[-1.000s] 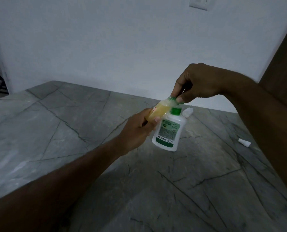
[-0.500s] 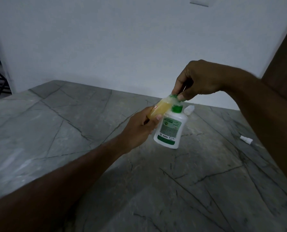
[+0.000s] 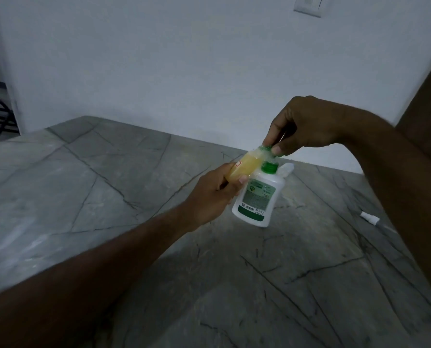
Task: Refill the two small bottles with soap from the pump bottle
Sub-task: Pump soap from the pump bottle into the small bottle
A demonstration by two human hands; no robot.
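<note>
Left hand grips yellow-filled small bottle | right hand pinches its green cap | second bottle's state unclear.

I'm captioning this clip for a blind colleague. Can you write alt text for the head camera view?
The left hand holds a small bottle of yellow liquid tilted, while the right hand pinches its green cap. Behind it, a white bottle with a green label stands on a grey stone counter.

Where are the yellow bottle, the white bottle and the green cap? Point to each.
yellow bottle (image 3: 321, 165), head view, on its yellow body.
white bottle (image 3: 257, 197), head view, on its label.
green cap (image 3: 270, 167), head view, on its side.
</note>
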